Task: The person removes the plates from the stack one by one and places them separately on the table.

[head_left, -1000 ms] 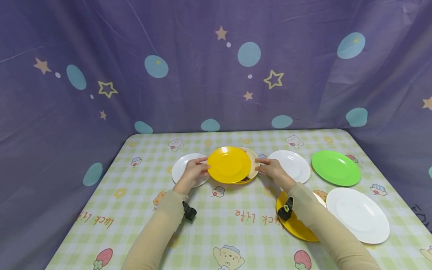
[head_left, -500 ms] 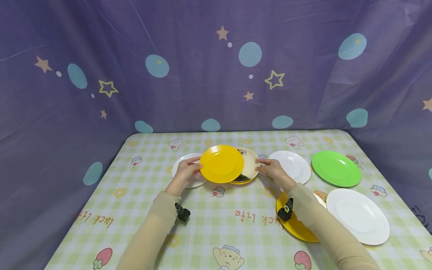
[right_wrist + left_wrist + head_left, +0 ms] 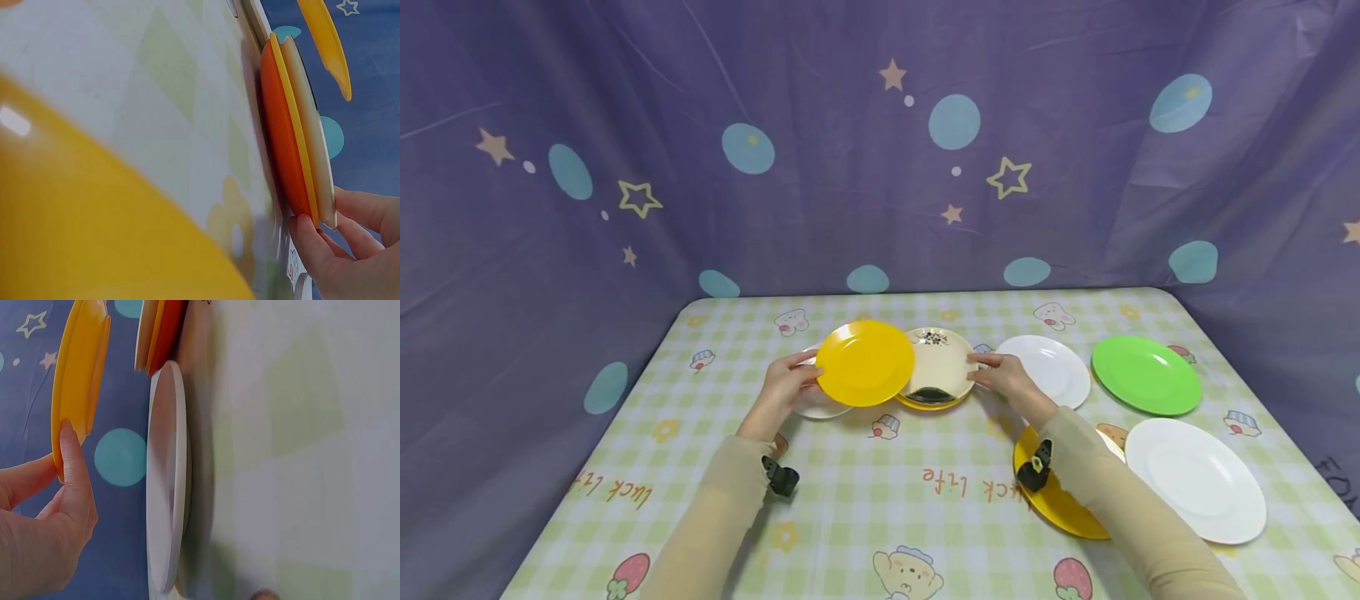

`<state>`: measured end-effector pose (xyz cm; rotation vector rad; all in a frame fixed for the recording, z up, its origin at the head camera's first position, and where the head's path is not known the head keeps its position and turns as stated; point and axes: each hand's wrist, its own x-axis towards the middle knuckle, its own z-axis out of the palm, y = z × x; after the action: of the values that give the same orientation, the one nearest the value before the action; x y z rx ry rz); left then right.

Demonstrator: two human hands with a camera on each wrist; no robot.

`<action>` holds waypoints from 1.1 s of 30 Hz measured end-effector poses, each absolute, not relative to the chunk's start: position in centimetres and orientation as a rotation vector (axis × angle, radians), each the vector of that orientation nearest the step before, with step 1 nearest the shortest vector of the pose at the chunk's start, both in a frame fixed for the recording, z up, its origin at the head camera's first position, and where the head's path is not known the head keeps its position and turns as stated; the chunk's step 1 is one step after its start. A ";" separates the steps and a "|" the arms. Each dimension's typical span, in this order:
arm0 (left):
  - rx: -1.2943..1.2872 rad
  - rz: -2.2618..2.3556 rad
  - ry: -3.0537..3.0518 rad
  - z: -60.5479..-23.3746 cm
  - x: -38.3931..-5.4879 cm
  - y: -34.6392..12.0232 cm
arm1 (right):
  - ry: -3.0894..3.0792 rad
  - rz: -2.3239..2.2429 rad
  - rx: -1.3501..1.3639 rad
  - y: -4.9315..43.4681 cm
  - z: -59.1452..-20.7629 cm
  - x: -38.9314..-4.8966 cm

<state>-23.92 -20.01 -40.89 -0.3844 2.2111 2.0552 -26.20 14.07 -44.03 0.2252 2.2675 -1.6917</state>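
Observation:
My left hand (image 3: 777, 393) pinches the left rim of a yellow plate (image 3: 865, 363) between thumb and fingers. In the left wrist view this plate is raised clear of the white plate (image 3: 164, 487) below it. At the table's middle, a cream plate (image 3: 942, 367) with a dark floral pattern sits on another yellow plate (image 3: 931, 407), whose underside looks orange in the right wrist view. My right hand (image 3: 1011, 385) holds that pair by the right rim, fingers at the cream plate and thumb at the lower one. The raised plate covers part of both the white plate and the pair.
To the right lie a white plate (image 3: 1047, 371), a green plate (image 3: 1146, 375) and a large white plate (image 3: 1195, 479). Under my right forearm is a large yellow plate (image 3: 1060, 504), partly hidden. A checked cloth (image 3: 850, 517) covers the table; a purple curtain (image 3: 820, 233) hangs behind.
My left hand has moved left with the yellow plate, off the cream plate and over the left white plate. More of the cream plate shows. My right hand has stayed in place.

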 end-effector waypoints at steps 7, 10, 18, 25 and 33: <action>-0.392 2.055 2.229 -40.9 -23.5 -21.6 | 2.262 -1.687 0.256 14.0 -43.8 -26.2; -0.419 2.051 2.227 -40.9 -23.2 -22.3 | 2.263 -1.685 0.239 14.0 -44.0 -26.2; -0.494 2.048 2.199 -40.8 -23.0 -23.7 | 2.283 -1.704 0.214 14.0 -43.9 -26.2; -0.479 2.097 2.186 -40.3 -22.3 -24.8 | 2.270 -1.713 0.216 14.1 -44.1 -26.2; -0.455 2.128 2.222 -40.2 -21.7 -26.2 | 2.240 -1.773 0.210 13.9 -44.1 -26.2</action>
<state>-21.69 -26.16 -40.24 -0.4547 2.2222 2.1281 -26.22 13.85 -44.08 0.2097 2.2397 -1.7727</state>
